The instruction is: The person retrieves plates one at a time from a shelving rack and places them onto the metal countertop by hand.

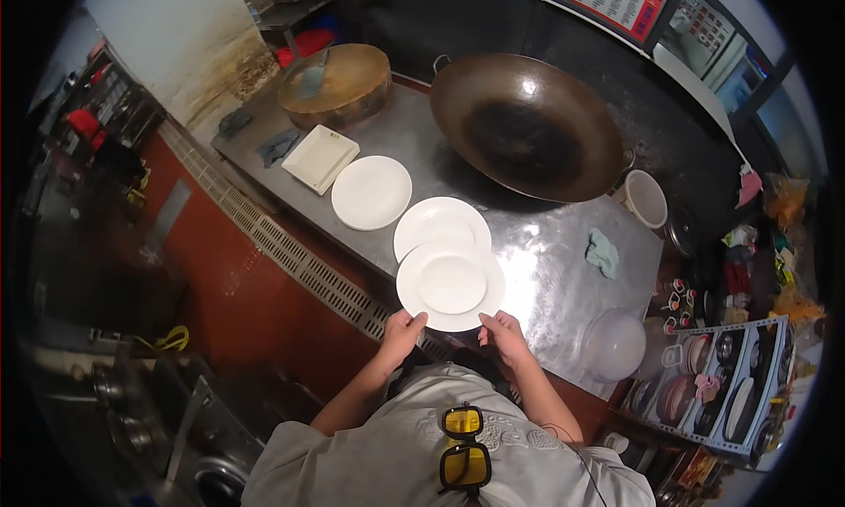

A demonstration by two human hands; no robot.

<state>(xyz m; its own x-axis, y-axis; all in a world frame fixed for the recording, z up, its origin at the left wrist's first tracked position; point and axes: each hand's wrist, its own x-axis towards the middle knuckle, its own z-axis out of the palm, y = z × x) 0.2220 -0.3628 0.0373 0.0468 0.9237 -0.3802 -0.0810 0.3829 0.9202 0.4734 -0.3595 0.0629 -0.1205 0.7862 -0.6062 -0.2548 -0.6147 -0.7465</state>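
Both my hands grip the near rim of a white plate (451,284), held level over the counter's front edge. My left hand (403,333) pinches its left side, thumb on top. On the right side, my right hand (502,331) pinches the rim the same way. Beyond it, partly covered by the held plate, is a second white plate (440,218). Another round white plate (371,193) lies to the left, beside a square white dish (321,157). Whether the held plate touches the one behind it, I cannot tell.
A big wok (537,124) stands at the back of the metal counter (546,278). A round chopping block (339,84) with a cleaver (312,80) is at the far left. A green cloth (602,253) and a clear bowl (614,344) are to the right, near a dish rack (717,375).
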